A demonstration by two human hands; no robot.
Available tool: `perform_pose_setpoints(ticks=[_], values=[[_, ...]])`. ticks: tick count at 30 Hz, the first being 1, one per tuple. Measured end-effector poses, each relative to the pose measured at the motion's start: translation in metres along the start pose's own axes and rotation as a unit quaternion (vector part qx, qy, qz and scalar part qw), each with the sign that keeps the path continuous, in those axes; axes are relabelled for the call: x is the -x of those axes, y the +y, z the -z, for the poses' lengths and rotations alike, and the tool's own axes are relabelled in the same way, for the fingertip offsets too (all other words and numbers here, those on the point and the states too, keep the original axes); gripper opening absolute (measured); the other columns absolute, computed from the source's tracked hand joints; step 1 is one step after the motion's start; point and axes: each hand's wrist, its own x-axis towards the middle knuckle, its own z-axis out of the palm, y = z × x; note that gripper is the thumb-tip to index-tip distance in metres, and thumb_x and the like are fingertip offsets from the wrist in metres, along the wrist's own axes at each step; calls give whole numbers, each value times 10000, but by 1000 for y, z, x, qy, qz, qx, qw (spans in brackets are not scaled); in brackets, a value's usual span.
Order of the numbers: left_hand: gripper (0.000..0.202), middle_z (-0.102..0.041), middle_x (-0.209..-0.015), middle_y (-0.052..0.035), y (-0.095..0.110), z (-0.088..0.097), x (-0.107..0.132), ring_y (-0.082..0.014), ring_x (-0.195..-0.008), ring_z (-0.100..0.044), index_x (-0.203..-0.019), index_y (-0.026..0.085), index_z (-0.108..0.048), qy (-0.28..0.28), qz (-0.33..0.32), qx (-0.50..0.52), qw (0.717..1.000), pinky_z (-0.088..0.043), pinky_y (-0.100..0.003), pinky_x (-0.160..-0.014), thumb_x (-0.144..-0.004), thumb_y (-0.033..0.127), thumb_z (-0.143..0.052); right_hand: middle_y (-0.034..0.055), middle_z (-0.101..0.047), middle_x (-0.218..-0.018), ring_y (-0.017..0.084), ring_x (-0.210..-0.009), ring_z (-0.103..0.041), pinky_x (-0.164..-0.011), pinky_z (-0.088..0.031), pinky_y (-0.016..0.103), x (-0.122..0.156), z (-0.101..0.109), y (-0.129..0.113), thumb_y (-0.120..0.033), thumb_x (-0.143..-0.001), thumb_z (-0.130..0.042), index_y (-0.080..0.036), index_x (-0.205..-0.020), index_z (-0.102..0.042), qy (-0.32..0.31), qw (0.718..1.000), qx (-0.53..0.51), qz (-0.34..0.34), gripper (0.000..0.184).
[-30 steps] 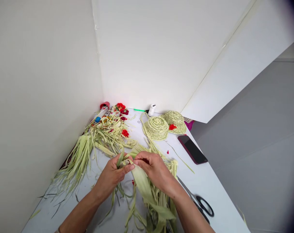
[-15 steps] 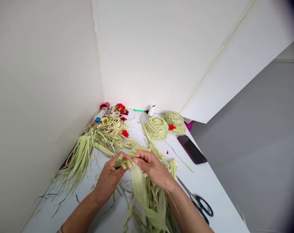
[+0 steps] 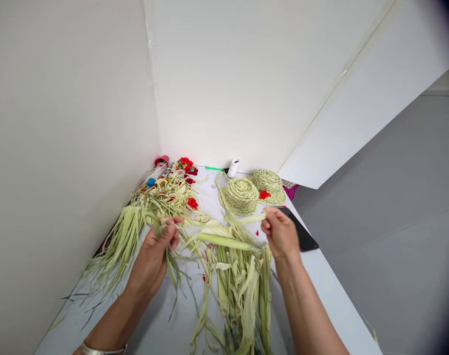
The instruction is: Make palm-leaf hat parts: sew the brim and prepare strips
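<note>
My left hand [image 3: 154, 259] is closed around several narrow green corn husk strips [image 3: 174, 271] that hang below its fingers. To the right, my right hand [image 3: 283, 234] pinches the end of a pale corn husk piece [image 3: 253, 218] between thumb and fingers. The two hands are wide apart. Between and below them lies a thick bundle of corn husks [image 3: 243, 291], its strips spread toward the front of the table. A flat light-green husk [image 3: 224, 241] rests across the top of this bundle.
Two woven hats [image 3: 240, 195] stand at the back, beside a white thread spool [image 3: 233, 168]. A phone [image 3: 306, 239] lies partly behind my right hand. A pile of loose strips [image 3: 126, 231] and red flowers [image 3: 192, 203] fills the left side. White walls enclose the table [image 3: 154, 325].
My hands have moved apart, left hand to the left, right hand to the right and up with a pale husk piece. The wide husk strip hanging between them is no longer there.
</note>
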Motion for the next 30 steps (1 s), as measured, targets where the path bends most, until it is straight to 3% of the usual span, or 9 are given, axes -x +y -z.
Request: perform_pose_setpoints(ticks=[4, 8, 10, 12, 14, 17, 22, 28, 30], values=[[116, -676, -1032, -82, 12, 14, -19, -130, -873, -651, -874, 135, -623, 115, 44, 147, 981, -578, -229, -738, -908, 103, -516, -74, -470, -572, 31, -471, -344, -410, -260, 148, -21, 35, -23, -389, -516, -832, -161, -707, -572, 112, 990, -44, 67, 395], [277, -601, -679, 3, 18, 17, -21, -39, -533, -567, -745, 110, -586, 142, 62, 208, 966, -554, -155, -584, -943, 57, -399, -56, -493, -552, 51, -459, -352, -395, -274, 177, -15, 33, -32, -386, -530, -839, -153, -745, -654, 149, 987, -11, 65, 367], [181, -481, -577, 68, 15, 13, -16, -2, -395, -389, -782, 111, -594, 75, 67, 195, 976, -456, -110, -451, -924, 96, -482, -34, -540, -599, 59, -479, -377, -414, -291, 187, -1, 14, -30, -399, -571, -824, -150, -776, -681, 82, 995, 50, 33, 353], [35, -369, -517, 115, 7, 7, -8, 0, -368, -249, -873, 121, -612, -12, 94, 139, 986, -332, -104, -377, -860, 152, -619, -31, -546, -631, 66, -504, -389, -450, -311, 195, 19, -11, -25, -401, -646, -793, -156, -820, -688, -43, 993, 114, -3, 317], [169, -289, -480, 140, -3, 1, -1, -9, -380, -189, -897, 138, -610, -82, 126, 49, 987, -260, -115, -371, -793, 225, -712, -55, -495, -606, 71, -503, -357, -457, -282, 200, 41, -36, -17, -384, -700, -765, -173, -862, -669, -169, 975, 144, -25, 284], [295, -353, -535, 118, -14, -5, 6, -23, -426, -214, -892, 161, -596, -147, 137, -72, 977, -217, -145, -402, -732, 345, -763, -67, -456, -593, 87, -514, -365, -475, -287, 210, 70, -63, -6, -353, -783, -696, -194, -903, -630, -290, 940, 176, -36, 209], [285, -325, -588, 105, -13, -7, 9, -54, -485, -202, -835, 185, -567, -165, 114, -159, 967, -195, -178, -440, -749, 405, -726, -35, -536, -691, 111, -594, -450, -570, -349, 222, 84, -67, -7, -296, -932, -506, -218, -1006, -603, -350, 900, 257, 25, 145], [321, -264, -566, 118, -16, -3, 7, -60, -478, -165, -868, 198, -531, -192, 117, -162, 961, -163, -192, -436, -754, 434, -715, 20, -639, -990, 150, -866, -567, -757, -395, 238, 82, -64, -23, -248, -963, -443, -236, -1101, -578, -396, 864, 297, 89, 194], [326, -240, -567, 118, -16, -1, 7, -64, -486, -149, -846, 199, -514, -200, 129, -154, 959, -152, -201, -440, -755, 442, -711, 11, -636, -963, 143, -850, -561, -763, -386, 238, 83, -65, -24, -242, -962, -447, -235, -1109, -575, -399, 859, 305, 95, 195]])
